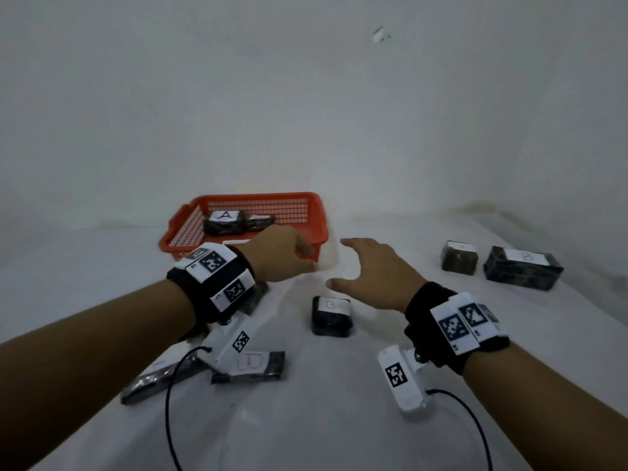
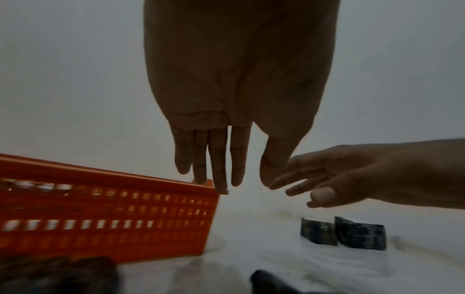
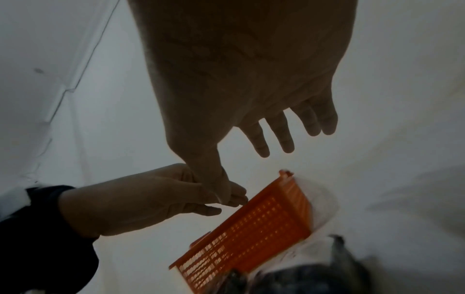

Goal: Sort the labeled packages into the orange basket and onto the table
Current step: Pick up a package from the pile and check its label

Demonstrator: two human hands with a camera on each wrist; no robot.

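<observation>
The orange basket [image 1: 307,212] stands at the back of the white table and holds a dark package labelled A [image 1: 222,220] and a second dark package [image 1: 260,222]. My left hand [image 1: 302,261] hovers at the basket's near right corner with straight fingers [image 2: 219,159] pointing down by the rim [image 2: 125,176] and holding nothing. Beside it, my right hand [image 1: 353,263] is spread open and empty above a small dark package labelled B [image 1: 331,316]. The right wrist view shows the spread fingers [image 3: 279,133] over the basket [image 3: 251,224].
Two dark labelled packages [image 1: 459,258] [image 1: 521,271] sit at the right of the table. A flat package [image 1: 253,365] and another flat one [image 1: 156,382] lie at the lower left under my left forearm. A white wall rises behind the basket.
</observation>
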